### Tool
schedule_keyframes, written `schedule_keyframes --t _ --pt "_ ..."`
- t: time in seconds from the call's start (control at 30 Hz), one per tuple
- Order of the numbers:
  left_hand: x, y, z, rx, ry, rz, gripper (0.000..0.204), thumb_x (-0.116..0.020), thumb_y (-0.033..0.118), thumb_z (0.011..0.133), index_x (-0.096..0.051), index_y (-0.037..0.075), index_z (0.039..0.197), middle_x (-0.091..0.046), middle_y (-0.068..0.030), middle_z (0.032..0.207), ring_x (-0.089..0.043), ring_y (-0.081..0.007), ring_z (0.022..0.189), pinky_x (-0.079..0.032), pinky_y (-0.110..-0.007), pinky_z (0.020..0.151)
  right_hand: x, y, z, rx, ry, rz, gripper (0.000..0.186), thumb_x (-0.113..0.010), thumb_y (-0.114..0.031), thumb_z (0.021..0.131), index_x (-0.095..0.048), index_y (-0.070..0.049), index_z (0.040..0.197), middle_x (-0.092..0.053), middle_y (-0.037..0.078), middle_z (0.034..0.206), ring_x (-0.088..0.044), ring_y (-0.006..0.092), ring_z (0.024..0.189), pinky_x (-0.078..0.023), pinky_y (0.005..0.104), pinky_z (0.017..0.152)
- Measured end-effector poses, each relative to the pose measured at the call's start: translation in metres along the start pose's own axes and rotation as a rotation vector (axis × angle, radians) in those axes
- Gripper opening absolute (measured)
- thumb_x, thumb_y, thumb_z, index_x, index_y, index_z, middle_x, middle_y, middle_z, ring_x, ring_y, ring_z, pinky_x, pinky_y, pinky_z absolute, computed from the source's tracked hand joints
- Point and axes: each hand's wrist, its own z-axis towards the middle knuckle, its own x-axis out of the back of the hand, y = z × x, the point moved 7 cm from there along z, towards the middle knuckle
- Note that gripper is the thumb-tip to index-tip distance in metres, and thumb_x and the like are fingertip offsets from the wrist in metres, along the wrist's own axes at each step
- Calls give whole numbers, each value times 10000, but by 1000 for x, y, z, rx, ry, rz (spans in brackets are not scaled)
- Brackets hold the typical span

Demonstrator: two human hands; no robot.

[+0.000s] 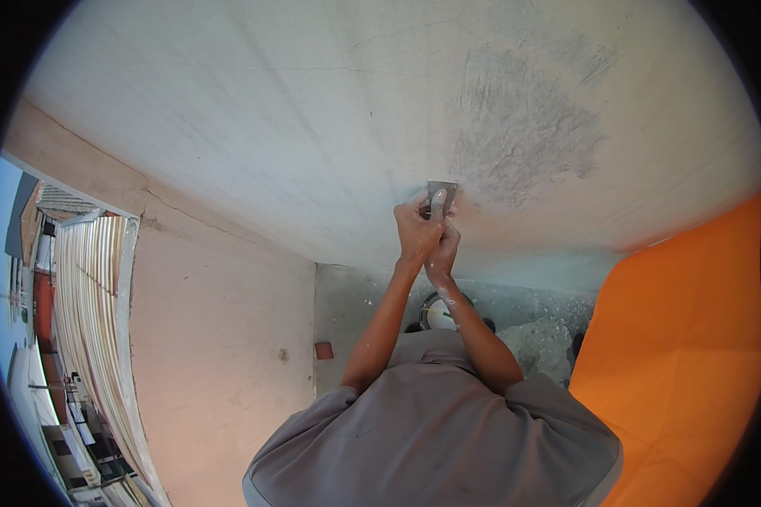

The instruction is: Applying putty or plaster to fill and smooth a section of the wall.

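Observation:
Both my hands are together in front of the wall (338,169), closed around one small tool. It looks like a scraper (442,188), with a flat, dark grey, flared blade and a pale upper edge close to the wall. My left hand (416,232) is uppermost, its fingertips at the blade's left side, and a thumb lies along the blade's face. Just below and to the right, my right hand (445,250) grips the lower part; its fingers are partly hidden. White specks dot my hands and right forearm. A rough grey patch (528,127) on the wall lies right of the blade.
A bucket (438,316) with pale contents stands on the speckled floor (550,334) below my forearms. An orange sheet (685,338) hangs at the right. A reddish block (324,350) sits beside the cracked side wall (220,338). Pale corrugated panels (89,279) show outside, left.

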Motion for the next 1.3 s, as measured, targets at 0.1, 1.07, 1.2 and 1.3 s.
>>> schedule_keyframes --t 0.1,1.07,1.2,1.3 --pt "0 -18 -8 61 -55 -75 268 -643 180 1017 -733 -58 934 -716 -78 725 -662 -116 626 -525 -265 585 5 8 -4 -65 2 -37 210 -603 -149 995 -684 39 945 -685 28 832 -616 102 798 -489 287 705" --pt "-23 -35 -13 248 -164 -302 409 -569 336 1066 -695 -17 901 -722 -92 800 -658 -125 688 -537 -274 625 45 -58 30 -69 -192 -743 490 -569 -399 1023 -707 40 854 -654 217 667 -639 387 595 -492 467 613" --pt "-16 -34 -15 239 -107 -294 384 -582 341 1059 -693 8 900 -702 -60 785 -627 -104 656 -510 -256 597 40 -58 27 -129 -228 -576 532 -527 -404 1060 -669 32 790 -576 95 550 -554 216 475 -415 382 501" --pt "-11 -31 -14 271 -140 -289 365 -591 342 1053 -692 24 905 -685 -34 774 -595 -86 622 -468 -232 551 35 -68 24 -205 -305 -475 504 -500 -393 1078 -670 5 821 -554 29 548 -527 111 480 -392 325 478"
